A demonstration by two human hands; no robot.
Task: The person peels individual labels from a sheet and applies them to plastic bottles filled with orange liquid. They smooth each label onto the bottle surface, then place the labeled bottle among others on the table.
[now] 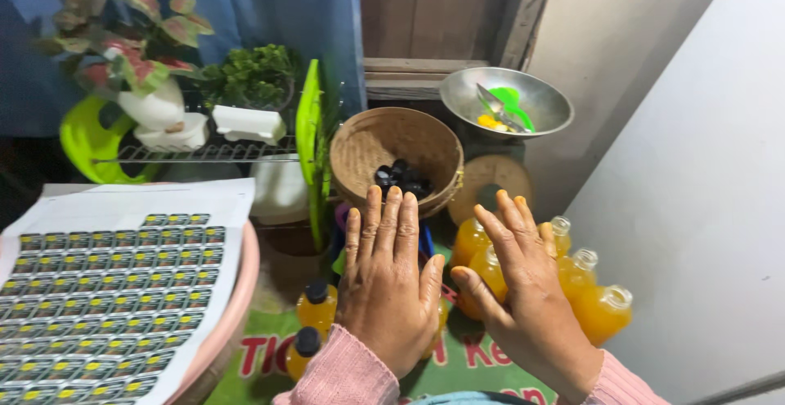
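My left hand (pixel 388 278) and my right hand (pixel 523 295) are raised side by side, backs toward me, fingers straight and spread, holding nothing. Both wrists wear pink sleeves. Behind my right hand stand several uncapped bottles of orange liquid (pixel 603 311). Below my left hand stand two orange bottles with black caps (pixel 316 307). Beyond my fingertips, a woven basket (pixel 372 139) holds several black caps (pixel 402 178).
A sheet of small printed labels (pixel 106 290) lies on a pink tub (pixel 237 307) at the left. A metal bowl (pixel 540 94) with green and yellow items sits at the back right. Potted plants (pixel 135 41) and a wire rack (pixel 196 153) stand behind. A white wall (pixel 703 176) is at right.
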